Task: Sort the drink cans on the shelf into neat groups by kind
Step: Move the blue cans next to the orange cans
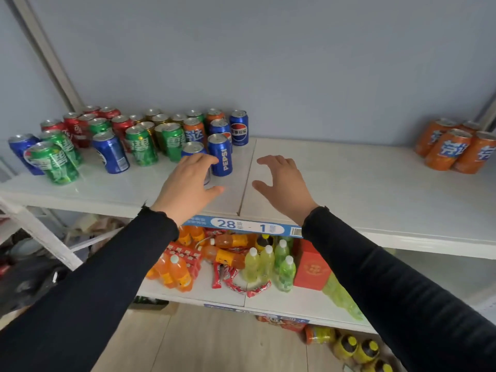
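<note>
- Grip state: the left hand (188, 181) was open, fingers spread over a blue Pepsi can (193, 150) whose body it largely hid; whether the fingertips touched that can could not be told. The right hand (281, 183) was likewise open and empty, poised over bare white shelf (349, 183).
- Task objects: a second Pepsi can (220, 154) stood upright just beyond the left fingertips; the mixed cluster of Sprite cans (141, 146), red cola cans (77, 130) and an orange Fanta can (193, 132) lay further to that hand's left and behind it. A sorted Fanta group (453, 149) stood well off to the right of the right hand.
- Risk 1: the cans stood tightly packed, so a sweeping reach could probably have toppled neighbours.
- Risk 2: the spread left fingers might have nudged the labelled Pepsi can sideways while closing on the hidden one.
- Risk 3: the front cans stood near the shelf edge, so a tipped one could have rolled off onto the bottles (268, 261) below.
</note>
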Motion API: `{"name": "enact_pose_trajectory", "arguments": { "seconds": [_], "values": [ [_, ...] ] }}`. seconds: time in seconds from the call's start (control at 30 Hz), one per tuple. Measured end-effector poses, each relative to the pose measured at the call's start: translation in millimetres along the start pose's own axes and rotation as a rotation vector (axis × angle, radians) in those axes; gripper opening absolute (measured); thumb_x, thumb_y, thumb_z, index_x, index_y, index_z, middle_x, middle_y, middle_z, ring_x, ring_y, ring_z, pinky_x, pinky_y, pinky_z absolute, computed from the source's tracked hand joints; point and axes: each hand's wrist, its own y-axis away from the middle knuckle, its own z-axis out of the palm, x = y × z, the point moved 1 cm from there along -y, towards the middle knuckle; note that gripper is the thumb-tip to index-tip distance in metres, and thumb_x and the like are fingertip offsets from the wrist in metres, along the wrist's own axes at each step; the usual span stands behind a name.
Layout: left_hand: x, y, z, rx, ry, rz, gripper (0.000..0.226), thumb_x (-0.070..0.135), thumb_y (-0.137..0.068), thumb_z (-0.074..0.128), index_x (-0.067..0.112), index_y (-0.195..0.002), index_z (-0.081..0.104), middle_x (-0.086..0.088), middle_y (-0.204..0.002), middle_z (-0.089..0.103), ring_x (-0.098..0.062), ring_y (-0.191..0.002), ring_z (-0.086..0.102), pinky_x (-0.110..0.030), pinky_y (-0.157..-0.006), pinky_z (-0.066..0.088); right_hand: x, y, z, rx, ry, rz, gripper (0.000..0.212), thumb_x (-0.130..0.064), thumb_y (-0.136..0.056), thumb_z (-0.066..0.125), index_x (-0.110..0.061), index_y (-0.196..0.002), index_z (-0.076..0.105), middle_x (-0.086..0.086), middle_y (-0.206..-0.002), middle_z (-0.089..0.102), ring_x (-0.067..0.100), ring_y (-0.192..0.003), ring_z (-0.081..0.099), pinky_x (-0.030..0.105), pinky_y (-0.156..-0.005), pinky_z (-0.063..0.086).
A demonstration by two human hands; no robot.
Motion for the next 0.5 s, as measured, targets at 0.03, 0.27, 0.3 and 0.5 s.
{"name": "enact_pose_trajectory", "arguments": {
  "seconds": [0.03, 0.27, 0.3, 0.5],
  "values": [
    [-11, 0, -4, 0.004, 0.004, -0.005, 0.062, 0.04, -0.086, 0.073, 0.02, -0.139, 0.048, -0.001, -0.139, 0.051, -0.023, -0.125, 0.045, -0.035, -0.099, 0.039, -7, -4, 5, -0.006, -0.019, 0.01, 0.051, -0.034, -0.093, 0.065, -0.02, -0.14, 0.05, 0.002, -0.139, 0.055, 0.024, -0.127, 0.046, 0.037, -0.102, 0.043],
    [-74, -28, 0, 0.004, 0.133, -0.071, 0.078, 0.031, -0.081, 0.08, 0.022, -0.146, 0.039, -0.004, -0.145, 0.045, -0.025, -0.134, 0.042, -0.039, -0.107, 0.037, -21, -40, 57, -0.027, -0.294, 0.198, 0.061, -0.034, -0.091, 0.069, -0.02, -0.144, 0.042, 0.002, -0.142, 0.052, 0.019, -0.127, 0.05, 0.029, -0.097, 0.043],
    [-82, -37, 3, -0.009, 0.167, -0.083, 0.08, 0.031, -0.08, 0.081, 0.022, -0.147, 0.038, -0.003, -0.146, 0.044, -0.024, -0.135, 0.042, -0.038, -0.108, 0.036, -21, -47, 65, -0.019, -0.345, 0.226, 0.062, -0.035, -0.091, 0.069, -0.02, -0.144, 0.041, 0.002, -0.142, 0.051, 0.019, -0.127, 0.05, 0.029, -0.097, 0.043],
    [-108, -95, 16, -0.168, 0.249, -0.016, 0.087, 0.031, -0.081, 0.08, 0.023, -0.153, 0.032, 0.001, -0.156, 0.037, -0.017, -0.141, 0.037, -0.03, -0.108, 0.032, -27, -107, 89, 0.141, -0.45, 0.213, 0.056, -0.042, -0.093, 0.063, -0.024, -0.143, 0.043, 0.003, -0.139, 0.052, 0.021, -0.125, 0.048, 0.037, -0.1, 0.045]
  ]
}}
